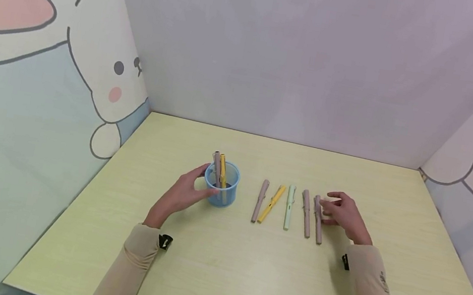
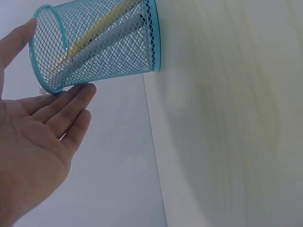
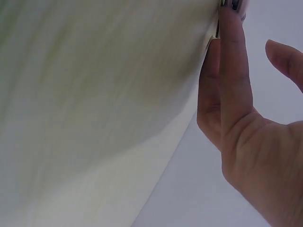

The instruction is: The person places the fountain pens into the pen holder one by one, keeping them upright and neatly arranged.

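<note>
Head view shows a blue mesh cup [image 1: 222, 186] standing upright on the pale yellow-green bench [image 1: 245, 271], with two pens inside it — a taupe one [image 1: 216, 167] and a yellow one [image 1: 222, 170] — both sticking up above the rim. The left hand [image 1: 183, 194] is at the cup's near-left side, thumb and fingers [image 2: 71, 101] spread loosely around the mesh wall; in the left wrist view the fingertips touch the rim while the palm stays open, so the fingers are relaxed rather than clamped on it.

To the right of the cup, apart from it, five pens lie in a row on the bench, roughly parallel. Nearest the cup is another taupe pen [image 1: 260, 201], then a yellow pen [image 1: 271, 203] lying slanted, then a pale green pen [image 1: 289, 207], then two more taupe pens [image 1: 306, 213] and [image 1: 318, 219]. The right hand [image 1: 343, 213] is at the far end of the row from the cup, its fingers lightly bent and touching the last taupe pen — whether they pinch it I cannot tell. The right wrist view shows straight fingers beside the bench surface.

Walls with a cartoon rabbit [image 1: 108, 87] stand behind and left of the cup.
</note>
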A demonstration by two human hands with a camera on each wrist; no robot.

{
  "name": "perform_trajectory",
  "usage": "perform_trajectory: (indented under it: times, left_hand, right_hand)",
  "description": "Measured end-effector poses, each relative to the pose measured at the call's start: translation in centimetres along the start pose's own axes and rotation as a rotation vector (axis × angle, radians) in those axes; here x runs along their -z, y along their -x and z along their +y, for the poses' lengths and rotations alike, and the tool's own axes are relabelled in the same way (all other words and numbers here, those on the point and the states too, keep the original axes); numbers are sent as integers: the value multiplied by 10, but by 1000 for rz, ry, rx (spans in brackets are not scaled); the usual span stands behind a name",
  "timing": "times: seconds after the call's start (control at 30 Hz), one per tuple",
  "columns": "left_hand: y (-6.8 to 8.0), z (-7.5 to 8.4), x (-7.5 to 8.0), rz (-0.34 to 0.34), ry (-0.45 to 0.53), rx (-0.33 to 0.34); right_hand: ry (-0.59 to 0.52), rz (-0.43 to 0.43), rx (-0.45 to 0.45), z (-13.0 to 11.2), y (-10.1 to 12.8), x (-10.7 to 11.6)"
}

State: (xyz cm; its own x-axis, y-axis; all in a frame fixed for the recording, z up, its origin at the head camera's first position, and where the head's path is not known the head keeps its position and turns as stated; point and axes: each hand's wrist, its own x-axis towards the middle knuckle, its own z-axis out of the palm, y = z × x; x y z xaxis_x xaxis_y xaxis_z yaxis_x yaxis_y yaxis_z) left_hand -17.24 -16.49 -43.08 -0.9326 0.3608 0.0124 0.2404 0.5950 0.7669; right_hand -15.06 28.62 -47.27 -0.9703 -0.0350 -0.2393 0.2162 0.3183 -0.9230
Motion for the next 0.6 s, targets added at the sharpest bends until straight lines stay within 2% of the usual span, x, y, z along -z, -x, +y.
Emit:
perform_trajectory:
  times: [0.6]
  left_hand:
    - [0, -1, 0, -2, -12, -4]
  right_hand:
    - [38, -24, -42, -3, -3, -4]
